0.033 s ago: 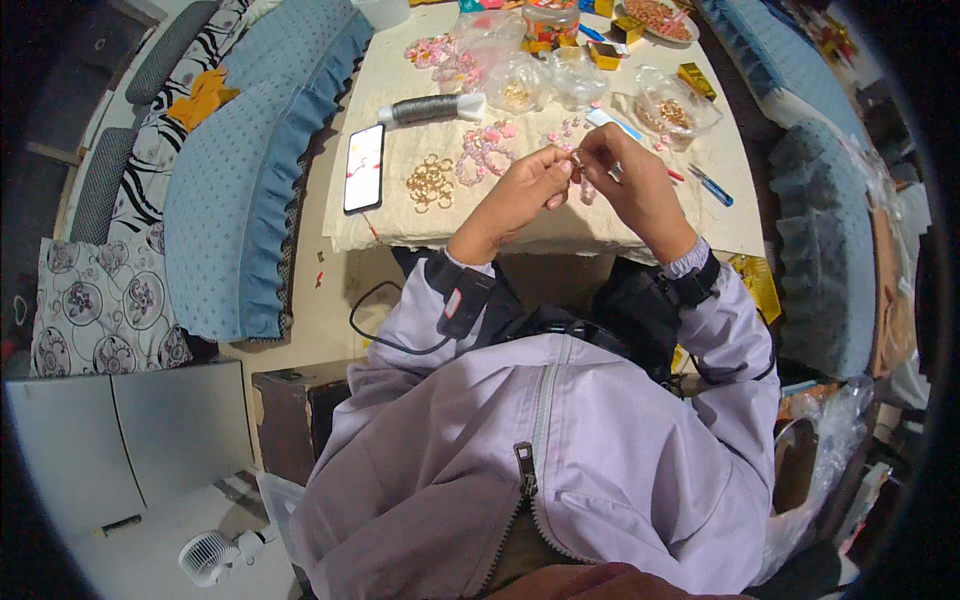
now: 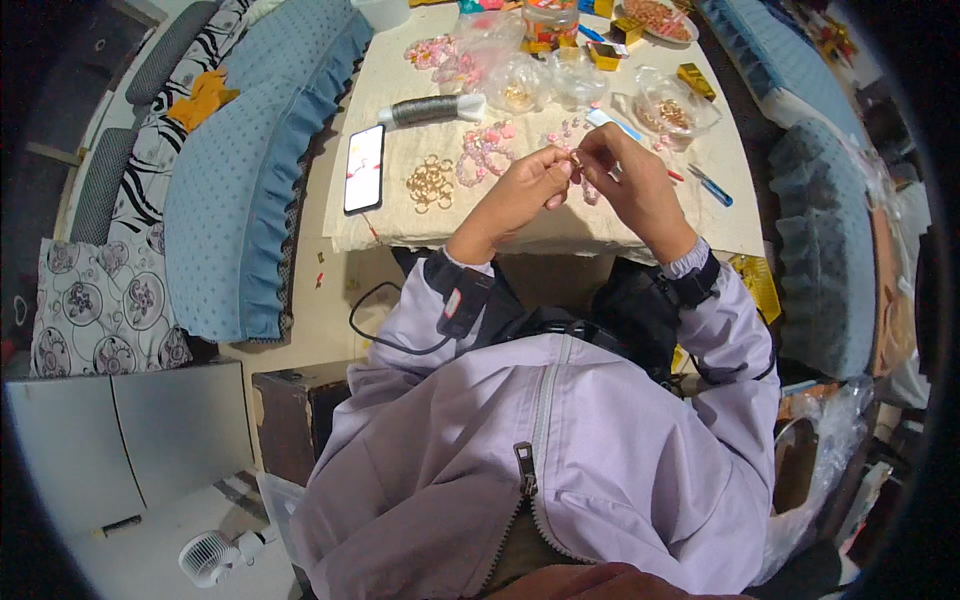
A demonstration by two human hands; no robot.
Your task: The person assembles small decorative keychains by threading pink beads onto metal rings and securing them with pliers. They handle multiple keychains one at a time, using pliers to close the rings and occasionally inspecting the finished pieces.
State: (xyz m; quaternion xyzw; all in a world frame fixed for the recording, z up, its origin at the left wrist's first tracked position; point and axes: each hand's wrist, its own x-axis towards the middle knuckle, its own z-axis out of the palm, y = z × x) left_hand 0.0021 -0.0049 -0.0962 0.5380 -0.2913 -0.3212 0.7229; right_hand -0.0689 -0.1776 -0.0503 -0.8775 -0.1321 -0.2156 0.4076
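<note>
Above the near part of the cloth-covered table (image 2: 400,228), my left hand (image 2: 530,190) and my right hand (image 2: 628,178) meet, fingertips pinched together. A short pink beaded strand (image 2: 590,192) hangs below the pinch; the small piece right between the fingertips is mostly hidden. More pink beads (image 2: 565,132) lie just beyond my fingers. Left of them rests a looped pink beaded bracelet or strand (image 2: 482,155). A pile of gold rings (image 2: 430,184) is nearest my left wrist. To the right of my right hand lie blue-handled pliers (image 2: 712,187).
A lit phone (image 2: 365,170) lies at the table's left edge, below a grey spool (image 2: 425,110). Farther back are a plastic bag of gold pieces (image 2: 670,108), clear bags (image 2: 515,82), a jar (image 2: 550,25) and a plate (image 2: 660,18). Blue sofas (image 2: 250,190) flank the table.
The hanging beaded strand has shifted very slightly below my fingers. Both hands keep their pinch in the same place.
</note>
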